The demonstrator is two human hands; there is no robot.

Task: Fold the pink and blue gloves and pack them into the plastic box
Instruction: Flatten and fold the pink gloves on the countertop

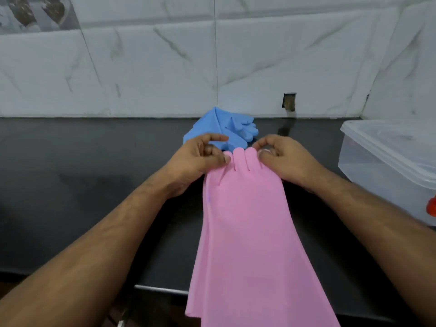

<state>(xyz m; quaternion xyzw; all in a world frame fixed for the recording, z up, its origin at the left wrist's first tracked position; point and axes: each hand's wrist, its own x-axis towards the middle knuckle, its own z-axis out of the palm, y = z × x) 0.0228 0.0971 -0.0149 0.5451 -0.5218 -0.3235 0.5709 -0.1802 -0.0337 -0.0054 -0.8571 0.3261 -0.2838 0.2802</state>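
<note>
Tabletop [70, 185]: dark, glossy, metal strip along near edge | Wall tiles [141, 67]: white marble pattern, grey veins, vertical seam at centre | Wall opening [289, 101]: small rectangular cut-out just above tabletop | Patterned tile [35, 13]: upper left, dark motifs

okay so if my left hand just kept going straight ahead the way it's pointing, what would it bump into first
Most likely the blue gloves. Your left hand, pinching the fingertip end of the pink gloves, points away from you toward the wall, and the blue pile lies right beyond its knuckles. Depth is hard to judge here.
</note>
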